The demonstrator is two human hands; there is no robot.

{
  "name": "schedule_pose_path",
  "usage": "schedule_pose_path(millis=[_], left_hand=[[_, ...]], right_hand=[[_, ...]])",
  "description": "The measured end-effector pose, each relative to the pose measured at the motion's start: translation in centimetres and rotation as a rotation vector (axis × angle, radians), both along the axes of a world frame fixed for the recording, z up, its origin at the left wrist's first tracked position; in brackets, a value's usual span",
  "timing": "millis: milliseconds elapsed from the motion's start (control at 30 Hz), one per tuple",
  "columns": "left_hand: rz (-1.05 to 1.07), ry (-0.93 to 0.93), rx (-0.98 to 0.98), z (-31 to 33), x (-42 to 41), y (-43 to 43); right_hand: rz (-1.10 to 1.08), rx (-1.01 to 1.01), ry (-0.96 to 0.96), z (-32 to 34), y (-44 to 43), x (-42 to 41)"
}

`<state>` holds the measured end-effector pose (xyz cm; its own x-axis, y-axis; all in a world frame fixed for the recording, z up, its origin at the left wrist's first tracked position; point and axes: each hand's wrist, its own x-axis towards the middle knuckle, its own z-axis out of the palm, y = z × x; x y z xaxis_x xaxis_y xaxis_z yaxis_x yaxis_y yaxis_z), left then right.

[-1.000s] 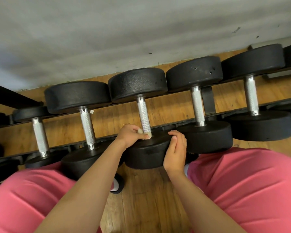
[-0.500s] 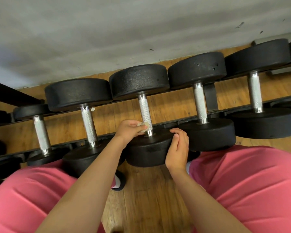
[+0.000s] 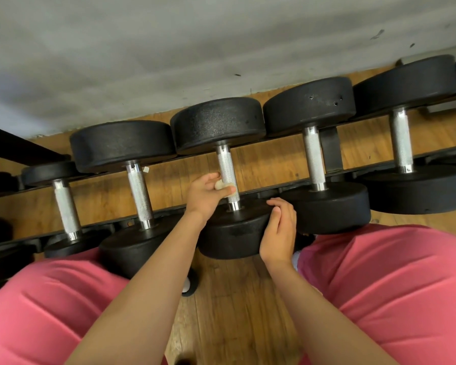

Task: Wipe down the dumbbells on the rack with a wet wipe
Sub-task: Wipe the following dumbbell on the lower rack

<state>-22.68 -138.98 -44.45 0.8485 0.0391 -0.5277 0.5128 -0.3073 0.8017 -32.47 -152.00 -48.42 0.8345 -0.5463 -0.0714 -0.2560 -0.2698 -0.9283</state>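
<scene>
Several black dumbbells with knurled steel handles lie side by side on a low black rack [image 3: 334, 177]. My left hand [image 3: 206, 194] holds a small whitish wet wipe [image 3: 219, 185] wrapped against the lower part of the middle dumbbell's handle [image 3: 227, 167], thumb and fingers curled round it. My right hand [image 3: 279, 233] rests on the right side of that dumbbell's near head [image 3: 234, 233], fingers lightly bent over its edge.
Neighbouring dumbbells sit close at the left [image 3: 140, 191] and right [image 3: 313, 159]. A grey wall [image 3: 195, 48] rises just behind the rack. Wooden floor [image 3: 234, 312] lies between my knees in pink trousers [image 3: 392, 299]. A shoe tip [image 3: 188, 285] shows below the rack.
My left hand with the wipe has slid up the middle handle, from the near head's collar towards the handle's middle. My right hand has stayed on the near head.
</scene>
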Motion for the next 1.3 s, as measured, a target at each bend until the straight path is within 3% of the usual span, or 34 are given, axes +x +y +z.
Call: schedule_pose_path(millis=[167,333,467,933,1300], left_hand=[[0.056,-0.06,0.099,0.1,0.3,0.7],[0.038,-0.044,0.042,0.9,1.0,-0.5],[0.171,-0.134,0.133,0.6,0.6,-0.5],[0.362,-0.067,-0.043,0.1,0.7,-0.3],[0.341,-0.068,-0.198,0.5,0.6,-0.8]], right_hand=[[-0.002,0.003,-0.006,0.1,0.0,0.0],[-0.002,0.009,-0.007,0.1,0.0,0.1],[0.001,0.015,-0.002,0.1,0.1,-0.1],[-0.001,0.013,-0.007,0.2,0.0,-0.1],[0.002,0.017,0.005,-0.1,0.0,0.0]])
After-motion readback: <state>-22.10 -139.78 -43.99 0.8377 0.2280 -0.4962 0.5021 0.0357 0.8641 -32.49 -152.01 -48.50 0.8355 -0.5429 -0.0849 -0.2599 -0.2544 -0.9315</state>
